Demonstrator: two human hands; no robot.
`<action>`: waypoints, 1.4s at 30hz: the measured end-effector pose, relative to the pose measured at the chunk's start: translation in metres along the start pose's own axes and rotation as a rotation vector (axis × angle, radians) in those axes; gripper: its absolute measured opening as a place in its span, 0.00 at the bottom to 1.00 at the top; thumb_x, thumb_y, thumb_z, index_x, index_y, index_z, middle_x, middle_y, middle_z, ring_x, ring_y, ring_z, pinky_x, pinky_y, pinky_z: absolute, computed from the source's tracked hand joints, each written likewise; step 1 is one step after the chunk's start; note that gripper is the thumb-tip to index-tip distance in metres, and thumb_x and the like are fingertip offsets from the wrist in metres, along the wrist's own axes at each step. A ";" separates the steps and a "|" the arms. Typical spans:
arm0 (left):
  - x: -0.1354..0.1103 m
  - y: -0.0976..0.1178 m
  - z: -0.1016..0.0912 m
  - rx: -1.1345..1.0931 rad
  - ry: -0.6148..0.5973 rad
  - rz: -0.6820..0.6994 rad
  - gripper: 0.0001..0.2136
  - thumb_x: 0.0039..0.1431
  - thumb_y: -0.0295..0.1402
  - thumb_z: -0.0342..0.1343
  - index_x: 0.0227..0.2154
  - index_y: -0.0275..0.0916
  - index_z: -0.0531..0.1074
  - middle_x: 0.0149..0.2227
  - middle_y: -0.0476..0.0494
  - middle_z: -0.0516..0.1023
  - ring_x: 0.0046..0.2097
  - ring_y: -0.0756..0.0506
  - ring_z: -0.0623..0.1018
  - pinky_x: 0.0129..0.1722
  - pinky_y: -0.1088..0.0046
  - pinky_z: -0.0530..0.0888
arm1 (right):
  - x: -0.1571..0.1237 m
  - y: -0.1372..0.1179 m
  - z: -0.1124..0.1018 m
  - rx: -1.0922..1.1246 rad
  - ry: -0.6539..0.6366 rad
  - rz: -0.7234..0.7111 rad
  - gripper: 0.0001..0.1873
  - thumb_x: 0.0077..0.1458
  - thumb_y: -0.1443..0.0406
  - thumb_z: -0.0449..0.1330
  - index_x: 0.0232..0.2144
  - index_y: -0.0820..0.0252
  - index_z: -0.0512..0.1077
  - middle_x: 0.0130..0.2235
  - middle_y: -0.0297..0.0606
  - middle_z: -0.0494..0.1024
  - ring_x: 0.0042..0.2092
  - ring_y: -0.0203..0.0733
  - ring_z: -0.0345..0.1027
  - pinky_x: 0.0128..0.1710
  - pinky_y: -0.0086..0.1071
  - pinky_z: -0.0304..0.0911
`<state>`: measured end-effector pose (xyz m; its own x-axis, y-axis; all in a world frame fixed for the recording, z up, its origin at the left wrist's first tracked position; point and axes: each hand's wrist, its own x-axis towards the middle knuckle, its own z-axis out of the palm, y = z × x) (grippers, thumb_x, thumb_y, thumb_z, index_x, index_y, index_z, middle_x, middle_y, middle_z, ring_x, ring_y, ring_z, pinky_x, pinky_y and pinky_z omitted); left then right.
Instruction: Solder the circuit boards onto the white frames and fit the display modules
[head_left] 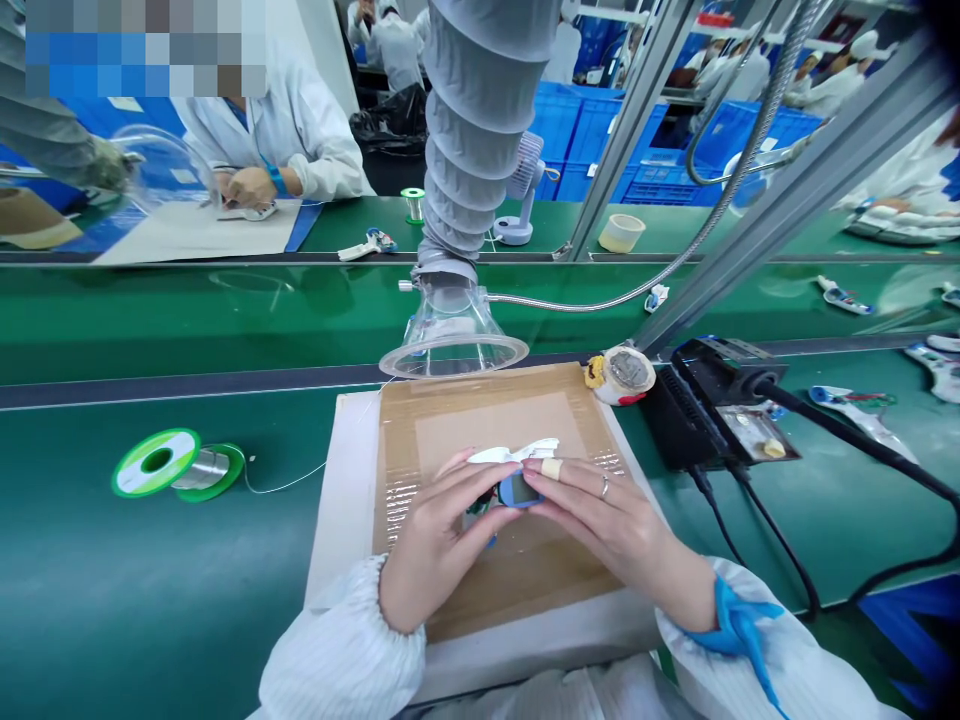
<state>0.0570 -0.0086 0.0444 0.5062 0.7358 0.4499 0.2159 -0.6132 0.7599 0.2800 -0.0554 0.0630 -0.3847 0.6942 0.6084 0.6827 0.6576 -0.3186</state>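
Observation:
My left hand (439, 535) and my right hand (600, 520) meet over a brown cardboard mat (480, 420) on a white board. Together they pinch a small white and blue device (517, 475) with a blue round part between the fingertips. Fingers of both hands are curled around it. A strip of tape wraps my right index finger, and a ring sits on another finger. Both sleeves are white, and a blue strap circles my right wrist.
A clear fume hood (454, 345) on a grey ribbed hose hangs just beyond the mat. A solder wire spool (176, 465) lies left. A black soldering station (712, 405) with cables stands right, beside a tip-cleaner pot (626, 373). A co-worker (277, 130) sits across the green conveyor.

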 end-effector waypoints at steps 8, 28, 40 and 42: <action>0.004 0.003 0.005 0.011 0.018 -0.006 0.15 0.70 0.38 0.61 0.57 0.46 0.76 0.54 0.44 0.83 0.54 0.44 0.84 0.66 0.58 0.74 | -0.009 0.008 0.001 0.045 -0.004 -0.006 0.36 0.67 0.73 0.60 0.71 0.51 0.57 0.55 0.42 0.82 0.56 0.41 0.79 0.59 0.36 0.77; 0.005 0.009 0.010 0.108 -0.057 0.181 0.15 0.70 0.28 0.60 0.57 0.40 0.72 0.50 0.46 0.84 0.52 0.49 0.82 0.70 0.68 0.60 | 0.003 0.006 -0.009 0.194 -0.085 0.247 0.04 0.72 0.65 0.55 0.42 0.54 0.70 0.39 0.37 0.79 0.42 0.37 0.78 0.41 0.29 0.76; 0.005 0.012 0.013 -0.129 0.018 -0.093 0.14 0.69 0.37 0.62 0.56 0.51 0.76 0.56 0.47 0.81 0.60 0.44 0.78 0.67 0.62 0.70 | -0.014 0.006 -0.002 -0.070 0.108 -0.028 0.29 0.63 0.70 0.66 0.64 0.58 0.67 0.52 0.43 0.82 0.54 0.42 0.79 0.55 0.36 0.78; 0.002 0.013 0.015 -0.248 0.040 -0.266 0.19 0.68 0.44 0.62 0.60 0.52 0.73 0.64 0.44 0.73 0.66 0.40 0.71 0.67 0.59 0.70 | -0.014 0.007 -0.001 -0.063 0.174 -0.089 0.32 0.61 0.75 0.67 0.65 0.56 0.68 0.49 0.40 0.84 0.50 0.41 0.81 0.52 0.36 0.80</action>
<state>0.0731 -0.0194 0.0478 0.4256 0.8738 0.2353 0.1238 -0.3138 0.9414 0.2905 -0.0610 0.0529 -0.3356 0.5693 0.7505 0.6904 0.6907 -0.2152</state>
